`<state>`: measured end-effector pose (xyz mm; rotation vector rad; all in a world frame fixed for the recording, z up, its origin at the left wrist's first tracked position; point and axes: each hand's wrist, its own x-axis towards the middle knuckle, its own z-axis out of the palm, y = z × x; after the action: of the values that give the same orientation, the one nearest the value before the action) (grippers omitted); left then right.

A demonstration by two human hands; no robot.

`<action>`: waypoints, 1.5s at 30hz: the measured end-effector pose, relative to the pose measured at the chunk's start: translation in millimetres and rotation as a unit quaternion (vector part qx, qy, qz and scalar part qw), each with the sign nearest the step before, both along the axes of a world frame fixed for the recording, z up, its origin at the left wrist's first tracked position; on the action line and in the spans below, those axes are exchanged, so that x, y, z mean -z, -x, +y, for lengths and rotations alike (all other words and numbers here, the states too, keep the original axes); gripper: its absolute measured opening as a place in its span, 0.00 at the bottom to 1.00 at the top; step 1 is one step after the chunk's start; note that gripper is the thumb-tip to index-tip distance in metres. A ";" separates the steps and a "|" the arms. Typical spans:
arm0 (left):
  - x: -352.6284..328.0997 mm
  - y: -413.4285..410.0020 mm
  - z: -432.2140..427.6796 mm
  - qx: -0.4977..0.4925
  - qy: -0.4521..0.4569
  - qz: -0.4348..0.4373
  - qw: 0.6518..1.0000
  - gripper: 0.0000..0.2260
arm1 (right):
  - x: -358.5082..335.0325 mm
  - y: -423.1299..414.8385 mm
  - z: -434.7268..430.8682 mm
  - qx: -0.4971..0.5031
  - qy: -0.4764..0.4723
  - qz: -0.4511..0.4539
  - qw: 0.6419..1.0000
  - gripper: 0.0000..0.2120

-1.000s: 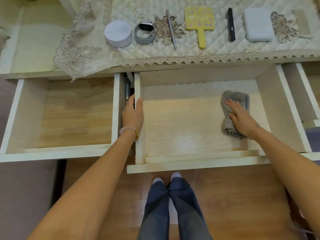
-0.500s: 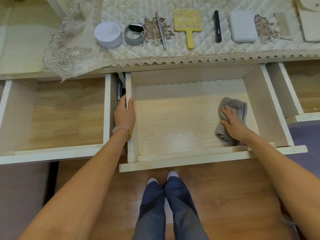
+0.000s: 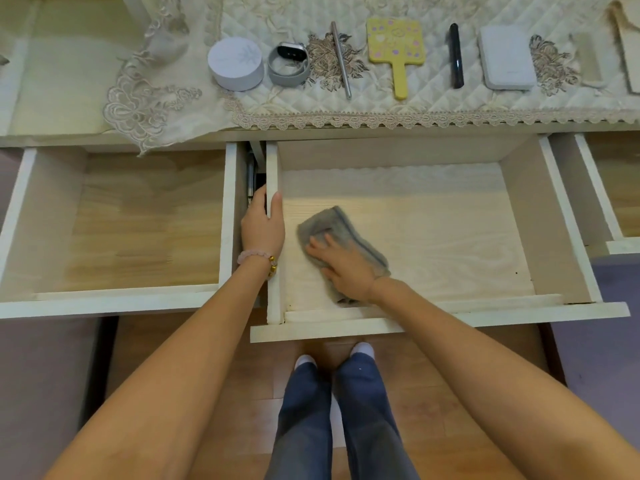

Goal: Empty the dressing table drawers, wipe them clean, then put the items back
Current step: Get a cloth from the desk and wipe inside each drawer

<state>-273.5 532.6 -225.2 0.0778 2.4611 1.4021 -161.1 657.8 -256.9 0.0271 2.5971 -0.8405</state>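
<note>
View from above, looking down at a pale wooden dressing table with three drawers pulled out.

On the tabletop, a quilted cream runner [image 3: 381, 105] with a lace edge carried a row of items. From left to right they were a round white box [image 3: 236, 63], a grey smartwatch [image 3: 288, 64], a silver pen [image 3: 341, 58], a yellow hand mirror [image 3: 396, 46], a slim black tube [image 3: 456, 55] and a flat white rectangular case [image 3: 506, 57].

Below, the left drawer [image 3: 145, 230] stood open, showing a bare wood-grain floor. Just beside it, the left hand [image 3: 262, 226], with a pink bead bracelet [image 3: 256, 255] at the wrist, gripped the left side wall of the middle drawer [image 3: 433, 237]. The thumb curled over the inside of the wall and the fingers went down the outside.

Inside the middle drawer, near its left front corner, lay a folded grey cloth [image 3: 341, 225]. The right hand [image 3: 344, 265] pressed flat on top of it, fingers straight and spread, not curled round it. The rest of that drawer's light floor was bare.

At the far right, only part of the right drawer [image 3: 595, 188] was in view.

At the bottom, between the forearms, the person's legs in blue trousers [image 3: 332, 410] and white socks stood on a wooden floor.
</note>
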 end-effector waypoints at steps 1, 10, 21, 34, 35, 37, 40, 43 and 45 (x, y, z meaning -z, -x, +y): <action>0.0 -0.4 -0.1 0.001 0.000 0.004 1.000 0.18 | 1.2 2.2 -11.6 -0.026 0.001 0.004 1.000 0.26; -1.8 -1.9 1.2 -0.015 0.004 0.032 0.999 0.15 | -0.9 0.2 0.6 -0.146 0.068 -0.038 0.986 0.25; -4.8 -21.8 -2.6 -0.009 0.100 0.033 0.994 0.14 | 4.7 -41.0 89.5 -0.171 0.101 -0.033 0.979 0.19; -6.8 -59.0 -10.8 -0.048 0.169 0.011 0.984 0.17 | -15.1 -116.0 245.3 -0.054 0.036 -0.090 0.994 0.23; -6.6 -59.1 -10.1 -0.045 0.174 0.014 0.984 0.16 | -15.4 -118.5 250.4 -0.025 0.029 -0.087 0.995 0.23; -5.8 -58.7 -9.4 -0.040 0.182 0.019 0.982 0.16 | -13.6 -120.2 251.4 0.008 0.011 -0.090 0.996 0.24; -4.7 -57.4 -10.2 -0.040 0.187 0.025 0.981 0.16 | -8.0 -122.2 240.5 0.023 -0.017 -0.081 0.996 0.24; -5.2 -57.9 -10.2 -0.042 0.186 0.023 0.981 0.16 | -4.5 -125.5 233.7 0.043 -0.026 -0.054 0.997 0.24; -5.7 -58.5 -10.2 -0.042 0.187 0.021 0.981 0.16 | -2.9 -124.9 229.5 0.064 -0.024 -0.044 0.997 0.24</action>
<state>-215.0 522.5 -219.5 -0.0816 2.7444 0.9521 -36.2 887.3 -254.0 0.2411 2.5529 -0.8016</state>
